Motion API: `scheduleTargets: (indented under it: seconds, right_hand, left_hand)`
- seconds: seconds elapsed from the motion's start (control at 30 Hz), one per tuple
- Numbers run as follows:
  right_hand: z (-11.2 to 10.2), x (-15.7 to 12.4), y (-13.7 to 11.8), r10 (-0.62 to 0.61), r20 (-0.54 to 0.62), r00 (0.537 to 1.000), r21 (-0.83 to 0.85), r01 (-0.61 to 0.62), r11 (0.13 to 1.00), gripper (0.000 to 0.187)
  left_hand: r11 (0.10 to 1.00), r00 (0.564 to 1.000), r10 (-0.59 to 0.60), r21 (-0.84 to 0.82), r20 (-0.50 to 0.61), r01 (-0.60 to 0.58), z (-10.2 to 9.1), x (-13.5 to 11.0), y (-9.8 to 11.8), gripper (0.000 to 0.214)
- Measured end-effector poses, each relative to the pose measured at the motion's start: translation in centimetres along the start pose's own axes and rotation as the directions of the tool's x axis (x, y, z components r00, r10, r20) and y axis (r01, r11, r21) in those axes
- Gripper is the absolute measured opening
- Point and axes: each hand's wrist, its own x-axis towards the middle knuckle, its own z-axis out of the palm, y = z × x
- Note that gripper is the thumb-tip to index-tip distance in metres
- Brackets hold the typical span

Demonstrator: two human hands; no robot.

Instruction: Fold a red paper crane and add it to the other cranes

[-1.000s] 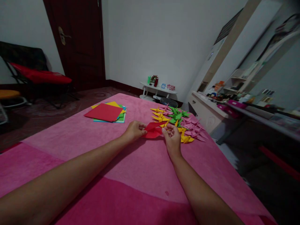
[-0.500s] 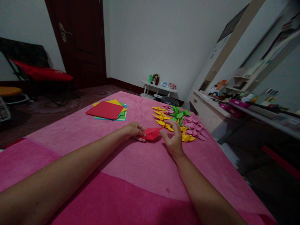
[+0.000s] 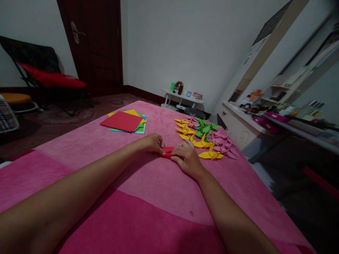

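A small piece of folded red paper [image 3: 167,151] lies low over the pink cloth [image 3: 148,197], between my two hands. My left hand [image 3: 156,143] pinches its left end between thumb and fingers. On its right part, my right hand [image 3: 186,157] has its fingers and thumb closed over the paper, covering much of it. Just past the right hand sit several folded paper cranes: yellow cranes [image 3: 211,155] nearest, then green cranes [image 3: 203,126] and pink cranes [image 3: 224,141].
A stack of coloured paper sheets [image 3: 122,121], red on top, lies at the far left of the cloth. Beyond the far edge stands a low white shelf [image 3: 182,95]. A cluttered dressing table [image 3: 241,120] is on the right, a red-seated chair [image 3: 53,77] on the left.
My right hand has moved left and down onto the red paper, its fingers now closed over it. My left hand still grips the left end. The view has shifted slightly.
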Motion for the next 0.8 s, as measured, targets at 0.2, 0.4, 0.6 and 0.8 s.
scheduleTargets:
  seconds: [0.2, 0.4, 0.6, 0.8]
  right_hand:
    - [0.5, 0.3, 0.7, 0.107, 0.01, 0.994, 0.047, -0.108, 0.993, 0.005]
    - [0.5, 0.6, 1.1, 0.138, 0.068, 0.988, 0.076, -0.143, 0.987, 0.012]
    - [0.2, 1.0, 1.4, 0.149, 0.143, 0.978, 0.119, -0.167, 0.979, 0.012]
    - [0.2, 1.0, 2.1, 0.192, 0.112, 0.975, 0.121, -0.205, 0.971, 0.01]
  left_hand:
    - [0.972, 0.973, 0.227, 0.058, 0.051, -0.229, 0.1, 0.6, -0.8, 0.017]
    - [0.976, 0.944, 0.187, -0.163, 0.27, -0.147, -0.5, -0.8, 1.0, 0.023]
    - [0.982, 0.934, 0.159, -0.149, 0.321, -0.116, -0.6, -1.5, 1.7, 0.031]
    - [0.986, 0.941, 0.161, -0.091, 0.299, -0.14, 0.4, -1.1, 1.2, 0.028]
